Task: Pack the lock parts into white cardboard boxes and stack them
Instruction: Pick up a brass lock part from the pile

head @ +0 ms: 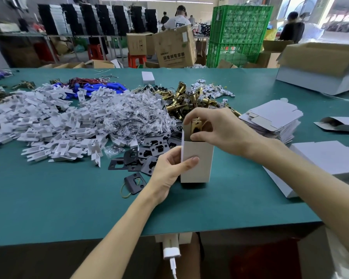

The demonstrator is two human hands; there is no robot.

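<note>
our left hand [170,171] gripped the white box [197,160], thumb flat on its front, the box upright on the green table [69,198]. our right hand [216,129] pinched a brass latch [195,125] between thumb and curled fingers, half inside the open top. black plates [147,156] lay just left of our fingers.

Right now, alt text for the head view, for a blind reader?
A person's right hand holds a brass latch in the open top of an upright white cardboard box, which the left hand grips, on a green table. Behind lie heaps of white plastic parts, black plates and brass latches; flat box blanks are stacked to the right.
</note>
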